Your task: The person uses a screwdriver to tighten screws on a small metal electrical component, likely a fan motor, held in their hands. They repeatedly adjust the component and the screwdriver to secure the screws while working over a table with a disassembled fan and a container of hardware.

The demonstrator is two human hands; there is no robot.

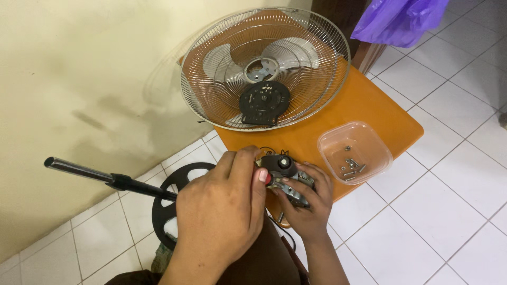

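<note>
Left hand [219,211] and right hand [306,203] both gripped the fan's motor unit [285,177]. At twelve o'clock, fan guard [264,68] lay detached; screws sat in tub [354,150] at two o'clock; reassembly remained.

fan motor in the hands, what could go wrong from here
The motor unit is held over the edge of the orange table, gripped by the left hand and the right hand; a slip could drop it on the tiles. The open screw tub sits near the table's edge, so a knock might spill it.
</note>
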